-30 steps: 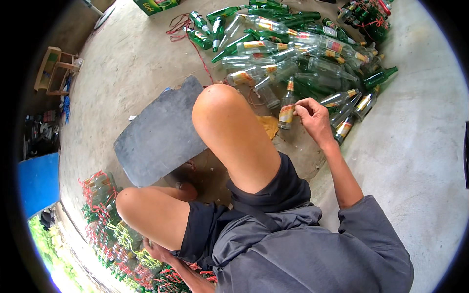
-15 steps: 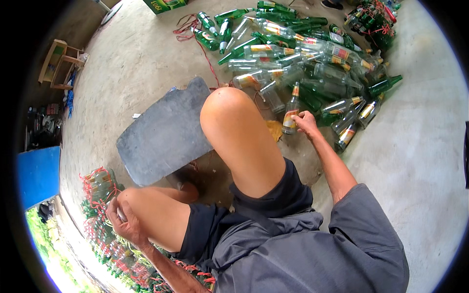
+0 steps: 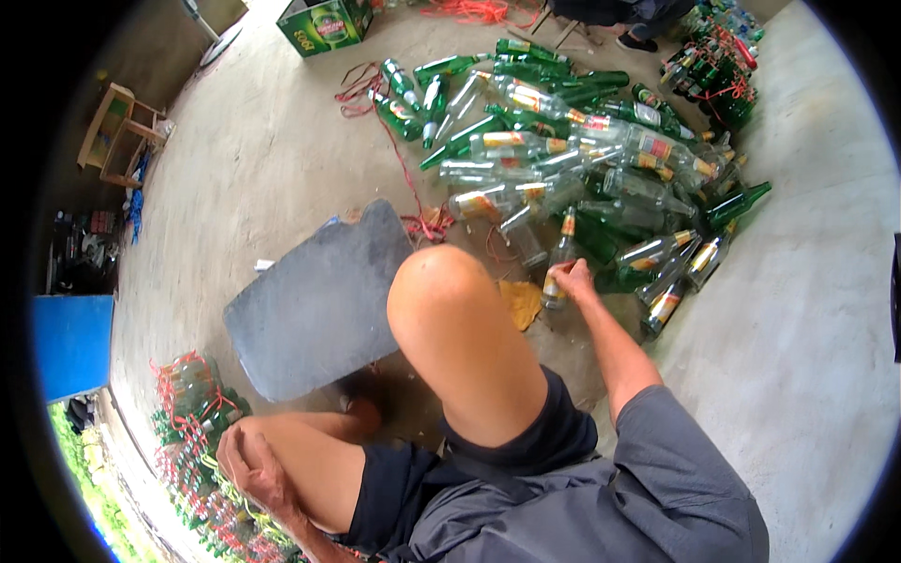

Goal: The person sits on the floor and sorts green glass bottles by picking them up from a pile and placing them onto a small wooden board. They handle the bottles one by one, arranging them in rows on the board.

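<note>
1. The right hand reaches forward past the raised bare knee, its grip closed round the lower body of a clear glass bottle with a gold neck label
2. That bottle stands nearly upright on the grey concrete floor, at the near edge of a heap of green and clear glass bottles lying on their sides
3. A torn piece of yellow-brown cardboard lies on the floor just beside the held bottle, between it and the knee
4. The left hand rests down at the person's left side against the bare thigh, fingers loosely curled; I cannot tell whether it holds anything
5. Just beyond that hand sit bundles of green bottles tied with red string
6. A flat dark grey slab lies on the floor left of the knee
7. A green cardboard box stands at the far edge, well apart from the hands
</note>
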